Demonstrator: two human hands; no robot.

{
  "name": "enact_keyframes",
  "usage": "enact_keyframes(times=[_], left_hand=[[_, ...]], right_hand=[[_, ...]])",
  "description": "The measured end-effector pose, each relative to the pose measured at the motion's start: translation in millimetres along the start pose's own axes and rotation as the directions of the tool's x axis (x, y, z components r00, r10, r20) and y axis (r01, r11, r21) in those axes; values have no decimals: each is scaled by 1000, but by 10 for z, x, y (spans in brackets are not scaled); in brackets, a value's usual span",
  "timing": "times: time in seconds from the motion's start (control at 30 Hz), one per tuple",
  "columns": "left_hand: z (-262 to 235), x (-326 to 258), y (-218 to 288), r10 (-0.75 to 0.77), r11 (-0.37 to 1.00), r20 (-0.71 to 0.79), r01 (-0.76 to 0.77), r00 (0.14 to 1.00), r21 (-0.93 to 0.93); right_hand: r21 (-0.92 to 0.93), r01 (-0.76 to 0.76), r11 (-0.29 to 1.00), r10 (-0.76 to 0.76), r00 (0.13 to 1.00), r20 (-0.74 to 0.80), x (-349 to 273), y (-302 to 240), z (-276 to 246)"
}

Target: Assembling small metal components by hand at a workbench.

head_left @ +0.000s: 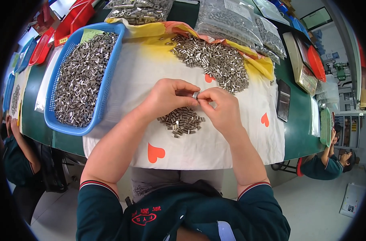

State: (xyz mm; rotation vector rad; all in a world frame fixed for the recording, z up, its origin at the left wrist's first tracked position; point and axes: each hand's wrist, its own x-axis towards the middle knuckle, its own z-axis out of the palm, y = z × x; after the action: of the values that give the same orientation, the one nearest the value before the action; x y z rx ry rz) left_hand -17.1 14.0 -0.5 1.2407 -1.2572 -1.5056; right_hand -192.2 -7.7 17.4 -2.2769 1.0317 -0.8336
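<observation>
My left hand [167, 96] and my right hand [220, 108] meet over the white cloth [134, 80], both pinching one small metal tube [195, 95] between their fingertips. Just below them lies a small pile of the same metal tubes [181, 121]. A larger heap of tubes [215, 60] is spread on the cloth beyond my hands. To the left stands a blue plastic basket [106, 80] filled with many more tubes.
Clear bags of metal parts [227, 18] lie at the table's far side. A dark phone [283, 100] and a scale-like device [299, 60] sit on the right. Red trays [70, 20] are at far left. Other people sit at left [14, 152] and right [332, 160].
</observation>
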Motion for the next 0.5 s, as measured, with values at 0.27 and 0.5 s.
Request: enact_keyframes(times=[0.27, 0.5], left_hand=[[-60, -34, 27, 37, 994, 159, -20, 987, -107], [-51, -2, 36, -11, 1000, 118, 8, 993, 27]], right_hand=[[322, -453, 832, 369, 883, 289, 61, 172, -188], [-254, -394, 884, 406, 914, -3, 40, 436, -513]])
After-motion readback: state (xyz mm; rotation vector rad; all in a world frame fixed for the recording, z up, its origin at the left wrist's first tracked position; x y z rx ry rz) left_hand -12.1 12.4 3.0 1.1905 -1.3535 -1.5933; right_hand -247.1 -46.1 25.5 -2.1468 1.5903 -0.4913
